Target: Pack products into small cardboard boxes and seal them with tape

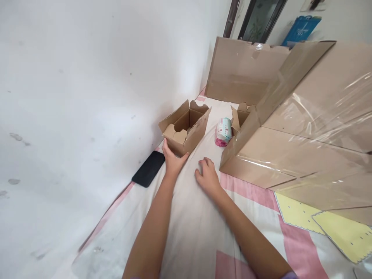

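Observation:
A small cardboard box with raised flaps stands near the wall on the bedsheet. My left hand grips its near end, fingers at the left corner and thumb at the right one. Just right of it, my right hand hovers over or rests on the sheet, fingers loosely bent and apart, with nothing in them. Beyond my right hand sits a pack in white, mint and pink wrapping. A second small cardboard box is beside that pack, partly hidden by a large carton.
The large taped carton fills the right side. A cardboard panel stands at the back. Left are the white wall and a flat black object. Yellow scalloped pieces lie at lower right on the pink-and-white bedsheet.

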`<state>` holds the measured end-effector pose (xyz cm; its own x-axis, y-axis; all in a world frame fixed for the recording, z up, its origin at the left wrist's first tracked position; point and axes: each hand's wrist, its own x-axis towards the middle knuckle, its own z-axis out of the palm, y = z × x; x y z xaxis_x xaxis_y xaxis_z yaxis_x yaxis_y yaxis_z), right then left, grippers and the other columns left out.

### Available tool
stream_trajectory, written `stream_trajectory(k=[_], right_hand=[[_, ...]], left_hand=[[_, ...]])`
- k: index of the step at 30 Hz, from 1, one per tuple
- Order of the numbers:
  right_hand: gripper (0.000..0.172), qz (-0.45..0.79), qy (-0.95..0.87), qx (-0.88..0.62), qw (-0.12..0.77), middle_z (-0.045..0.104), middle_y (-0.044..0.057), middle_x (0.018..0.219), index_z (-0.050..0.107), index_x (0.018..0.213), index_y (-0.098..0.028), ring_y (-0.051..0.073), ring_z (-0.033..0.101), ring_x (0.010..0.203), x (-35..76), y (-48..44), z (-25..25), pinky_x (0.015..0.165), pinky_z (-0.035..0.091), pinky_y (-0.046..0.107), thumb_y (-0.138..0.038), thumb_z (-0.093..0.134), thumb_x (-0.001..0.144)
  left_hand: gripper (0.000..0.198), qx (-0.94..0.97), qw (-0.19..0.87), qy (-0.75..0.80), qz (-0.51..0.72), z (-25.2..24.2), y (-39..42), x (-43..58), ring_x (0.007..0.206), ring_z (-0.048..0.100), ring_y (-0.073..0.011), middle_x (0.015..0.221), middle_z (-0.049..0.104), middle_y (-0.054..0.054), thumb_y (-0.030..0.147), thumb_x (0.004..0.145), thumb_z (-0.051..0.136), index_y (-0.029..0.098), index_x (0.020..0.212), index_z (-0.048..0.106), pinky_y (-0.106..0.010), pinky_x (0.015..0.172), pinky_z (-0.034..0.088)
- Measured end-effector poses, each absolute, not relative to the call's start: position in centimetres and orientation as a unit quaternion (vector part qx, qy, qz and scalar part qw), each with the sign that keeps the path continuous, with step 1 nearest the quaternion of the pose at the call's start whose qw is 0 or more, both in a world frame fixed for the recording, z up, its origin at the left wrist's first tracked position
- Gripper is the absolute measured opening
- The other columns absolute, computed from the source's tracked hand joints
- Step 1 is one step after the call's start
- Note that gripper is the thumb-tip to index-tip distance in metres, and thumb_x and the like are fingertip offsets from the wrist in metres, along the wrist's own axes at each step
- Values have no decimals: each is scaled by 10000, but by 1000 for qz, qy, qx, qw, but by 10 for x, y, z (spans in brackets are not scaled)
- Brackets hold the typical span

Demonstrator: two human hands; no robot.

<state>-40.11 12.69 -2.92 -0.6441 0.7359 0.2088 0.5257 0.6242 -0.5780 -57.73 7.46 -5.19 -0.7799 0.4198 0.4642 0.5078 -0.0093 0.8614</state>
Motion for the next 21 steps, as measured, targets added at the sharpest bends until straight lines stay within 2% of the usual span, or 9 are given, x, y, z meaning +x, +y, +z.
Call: stream_trajectory(k=[3, 5, 7, 12, 17, 21], right_hand=[[372, 139, -898, -404, 105, 408, 269, 1561, 598, 1234, -97, 417, 317, 1502, -416, 146, -7, 1209, 306, 562, -248, 589, 894], [421, 83, -882, -455, 89, 325, 291, 1615, 585, 1276, -74, 460, 253, 1524, -433, 168, 16, 1205, 271, 600, -270, 605, 905], [480, 45, -844, -526, 94, 259, 287, 1647, 545, 1347, -73, 476, 244, 1519, -453, 192, 40, 1172, 301, 613, -283, 603, 919], [525, 39, -771, -629, 88, 453, 309, 1464, 489, 1417, -88, 417, 476, 1355, -487, 226, 73, 1006, 474, 529, -218, 600, 921], [615, 49, -751, -657, 45, 441, 360, 1438, 457, 1459, -35, 364, 629, 1200, -486, 233, 70, 886, 545, 449, -114, 631, 874], [561, 56, -751, -658, 21, 496, 382, 1396, 470, 1444, 7, 360, 676, 1177, -478, 242, 66, 855, 575, 430, -80, 587, 902]], left_hand=[[1244, -333, 37, -702, -628, -50, 75, -577, 1574, 228, -328, 1662, 229, -208, 333, 683, 891, 215, 1627, 90, -493, 1277, 278], [1246, -330, 40, -708, -623, -48, 74, -576, 1575, 230, -322, 1659, 235, -207, 317, 686, 888, 219, 1627, 77, -490, 1283, 273], [1257, -332, 44, -714, -615, -45, 72, -575, 1578, 228, -325, 1656, 245, -207, 297, 678, 890, 228, 1626, 68, -499, 1291, 258], [1230, -333, 29, -718, -611, -39, 69, -571, 1571, 244, -343, 1637, 284, -202, 263, 670, 885, 242, 1621, 104, -523, 1294, 242], [1207, -337, 25, -716, -611, -37, 67, -569, 1552, 273, -361, 1609, 318, -207, 283, 672, 885, 239, 1614, 131, -547, 1277, 264], [1192, -340, 26, -711, -614, -36, 67, -569, 1543, 289, -363, 1600, 327, -210, 279, 678, 882, 233, 1611, 142, -553, 1270, 271]])
